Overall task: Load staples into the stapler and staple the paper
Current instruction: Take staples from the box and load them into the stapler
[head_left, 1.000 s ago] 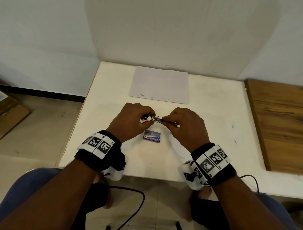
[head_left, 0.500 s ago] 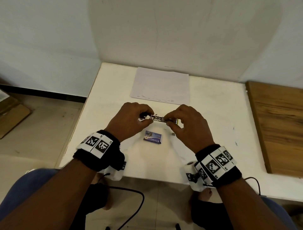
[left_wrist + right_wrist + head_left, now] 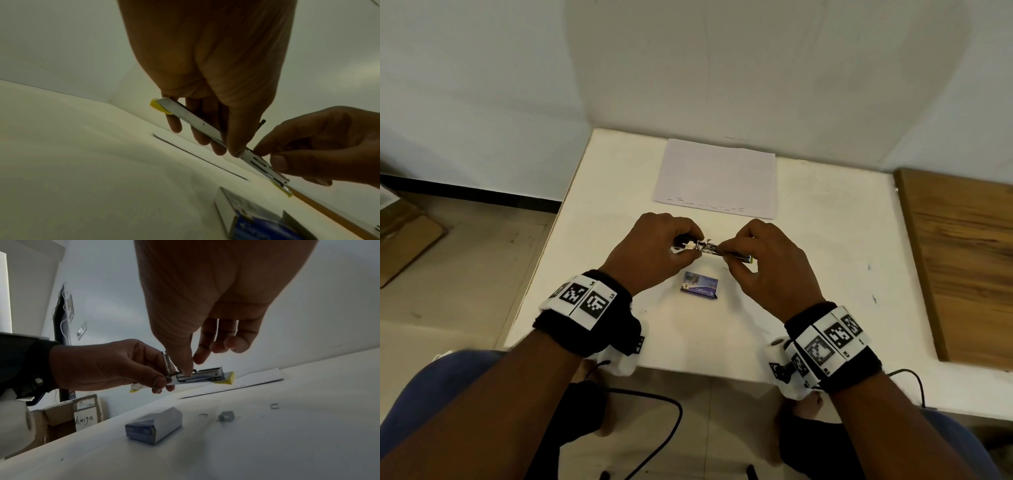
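Observation:
A small metal stapler [image 3: 703,247] with yellow ends is held open just above the white table [image 3: 825,274]. My left hand [image 3: 683,246] grips its hinge end, with the lifted top arm [image 3: 167,363] against the fingers. My right hand [image 3: 729,253] pinches the open magazine [image 3: 205,374], its thumb tip pressing into the channel. In the left wrist view the stapler [image 3: 195,121] runs diagonally under my left hand [image 3: 226,146], and the right hand [image 3: 265,155] pinches its lower part. A blue staple box [image 3: 700,286] lies below the hands. The white paper [image 3: 717,178] lies flat behind them.
Loose staple pieces [image 3: 226,416] lie on the table to the right of the staple box [image 3: 154,425]. A wooden board [image 3: 962,267] borders the table on the right. Cardboard boxes [image 3: 82,410] stand on the floor to the left. A white wall closes the back.
Both hands keep hold of the stapler in nearly the same place. The right hand's fingers have shifted a little along the magazine.

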